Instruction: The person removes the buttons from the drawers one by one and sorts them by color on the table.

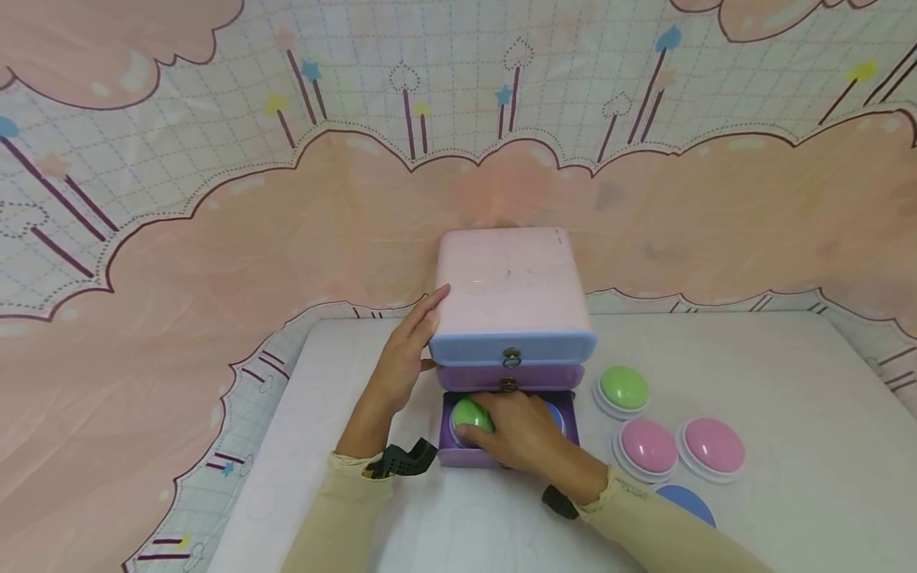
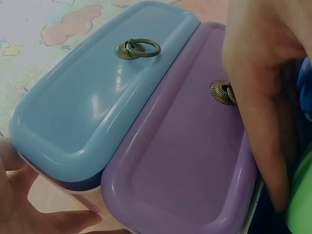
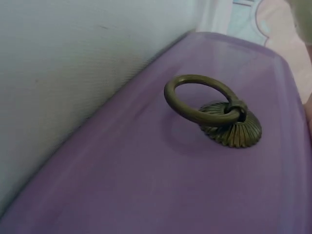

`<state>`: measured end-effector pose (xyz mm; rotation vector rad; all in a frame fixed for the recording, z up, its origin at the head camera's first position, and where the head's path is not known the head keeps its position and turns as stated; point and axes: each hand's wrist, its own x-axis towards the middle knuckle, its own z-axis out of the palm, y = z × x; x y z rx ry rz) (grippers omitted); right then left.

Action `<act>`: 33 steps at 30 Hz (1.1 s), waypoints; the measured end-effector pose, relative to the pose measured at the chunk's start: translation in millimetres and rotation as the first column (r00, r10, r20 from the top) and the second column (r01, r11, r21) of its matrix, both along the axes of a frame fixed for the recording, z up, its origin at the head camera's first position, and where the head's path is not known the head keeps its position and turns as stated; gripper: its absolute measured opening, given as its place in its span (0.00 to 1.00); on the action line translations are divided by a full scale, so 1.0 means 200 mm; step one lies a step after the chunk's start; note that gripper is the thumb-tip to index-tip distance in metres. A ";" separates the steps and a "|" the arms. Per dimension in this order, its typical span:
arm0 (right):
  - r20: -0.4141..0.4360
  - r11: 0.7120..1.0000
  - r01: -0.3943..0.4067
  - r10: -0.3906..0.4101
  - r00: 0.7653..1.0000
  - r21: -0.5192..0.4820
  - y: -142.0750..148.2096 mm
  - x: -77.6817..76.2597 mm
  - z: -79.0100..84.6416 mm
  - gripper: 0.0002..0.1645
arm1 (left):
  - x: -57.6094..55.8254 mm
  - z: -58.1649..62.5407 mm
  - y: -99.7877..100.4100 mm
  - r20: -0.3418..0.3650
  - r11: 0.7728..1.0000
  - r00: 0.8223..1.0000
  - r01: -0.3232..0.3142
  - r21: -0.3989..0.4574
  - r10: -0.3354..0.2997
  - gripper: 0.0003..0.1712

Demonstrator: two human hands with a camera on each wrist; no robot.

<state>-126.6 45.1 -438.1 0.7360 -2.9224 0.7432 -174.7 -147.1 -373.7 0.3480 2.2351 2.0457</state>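
Note:
A small chest of drawers (image 1: 510,278) has a pink top, a blue drawer front (image 2: 102,92) and purple drawer fronts (image 2: 185,136). My left hand (image 1: 401,358) rests against the chest's left side with its fingers extended. The bottom purple drawer (image 1: 469,458) is pulled out. Inside it, my right hand (image 1: 521,430) pinches a green dome button (image 1: 470,415) between thumb and fingers. A blue dome button (image 1: 555,415) lies in the drawer's right part, mostly covered by that hand. The right wrist view shows a purple front with a brass ring pull (image 3: 204,100).
On the white table (image 1: 788,382), right of the chest, sit another green button (image 1: 623,387), a pink button (image 1: 648,446), a second pink button (image 1: 714,446) and a blue button (image 1: 686,504) partly behind the right sleeve. A patterned cloth (image 1: 344,231) hangs behind the chest.

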 end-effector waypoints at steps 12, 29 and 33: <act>0.044 0.999 -0.032 0.031 0.999 0.025 0.00 0.00 0.01 0.34 | 0.00 0.00 0.00 0.001 1.000 1.000 -0.003 0.006 0.003 0.26; 0.040 0.999 -0.011 0.009 0.999 0.053 0.01 -0.02 -0.02 0.41 | 0.00 -0.01 0.00 0.008 1.000 1.000 -0.005 0.008 0.005 0.26; 0.010 0.997 -0.018 0.017 1.000 0.072 0.00 -0.02 -0.02 0.39 | 0.00 -0.01 0.00 0.001 1.000 1.000 -0.003 0.006 0.003 0.27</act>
